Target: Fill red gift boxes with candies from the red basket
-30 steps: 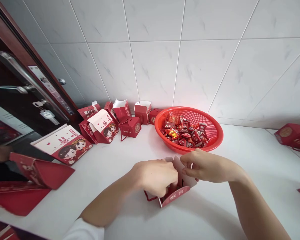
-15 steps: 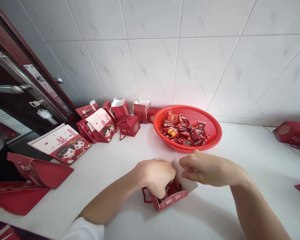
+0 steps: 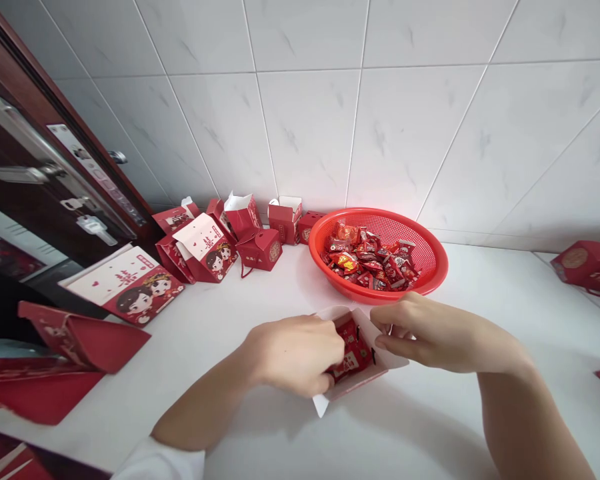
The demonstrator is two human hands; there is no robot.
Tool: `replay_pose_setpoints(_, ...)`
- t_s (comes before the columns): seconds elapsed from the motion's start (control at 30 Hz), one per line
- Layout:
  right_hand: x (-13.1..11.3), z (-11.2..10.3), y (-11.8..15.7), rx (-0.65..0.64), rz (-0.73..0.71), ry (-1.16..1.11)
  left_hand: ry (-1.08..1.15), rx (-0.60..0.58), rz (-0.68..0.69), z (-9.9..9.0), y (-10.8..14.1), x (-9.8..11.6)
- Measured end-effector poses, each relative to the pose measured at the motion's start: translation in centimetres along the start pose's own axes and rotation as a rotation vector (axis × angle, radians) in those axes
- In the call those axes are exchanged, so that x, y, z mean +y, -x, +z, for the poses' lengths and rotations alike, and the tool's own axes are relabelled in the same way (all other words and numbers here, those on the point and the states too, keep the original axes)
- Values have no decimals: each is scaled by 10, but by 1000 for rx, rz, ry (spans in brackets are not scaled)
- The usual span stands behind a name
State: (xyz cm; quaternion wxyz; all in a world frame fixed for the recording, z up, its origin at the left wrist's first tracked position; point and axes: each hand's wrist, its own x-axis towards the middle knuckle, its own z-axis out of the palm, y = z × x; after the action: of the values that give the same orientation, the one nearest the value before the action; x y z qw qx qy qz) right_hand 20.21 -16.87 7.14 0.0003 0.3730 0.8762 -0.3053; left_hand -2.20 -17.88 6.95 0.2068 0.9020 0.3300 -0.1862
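Note:
An open red paper gift box [image 3: 386, 359] with a white inside stands on the white countertop, in front of the basket. Red-wrapped candies [image 3: 351, 347] lie inside it. My left hand [image 3: 293, 353] is closed at the box's left edge, its fingers curled over the side and partly hidden. My right hand [image 3: 425, 333] pinches the white flap on the right side between thumb and fingers. The front flap leans outward, with a white corner showing below my left hand. A red plastic basket [image 3: 434, 273] holding several wrapped candies sits just behind the box.
Several red gift boxes [image 3: 260, 250] stand along the tiled wall, some with lids up. Larger illustrated boxes [image 3: 130, 283] and folded red cartons [image 3: 90, 340] lie at the left, near a dark door with keys [image 3: 95, 227]. Another red box [image 3: 587, 267] sits far right.
My left hand has come up out of the box to its left edge, so the candies inside show more. The front flap, upright before, now leans outward. My right hand stays at the right flap.

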Motion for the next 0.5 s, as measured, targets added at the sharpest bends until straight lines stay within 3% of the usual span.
replay_pose_setpoints(0.1,0,1,-3,22,-9,14,18,-198,72,1,-16,7)
replay_pose_setpoints(0.17,0,1,-3,11,-14,9,5,-229,10,1,-23,10)
replay_pose_setpoints(0.33,-3,-1,-2,-67,16,-1,-63,-113,-128,2,-22,6)
replay_pose_setpoints(0.43,-4,-2,-4,-80,61,16,5,-29,-58,4,-18,-1)
replay_pose_setpoints(0.5,-4,-1,-5,-82,75,33,56,-35,10,6,-17,-4)
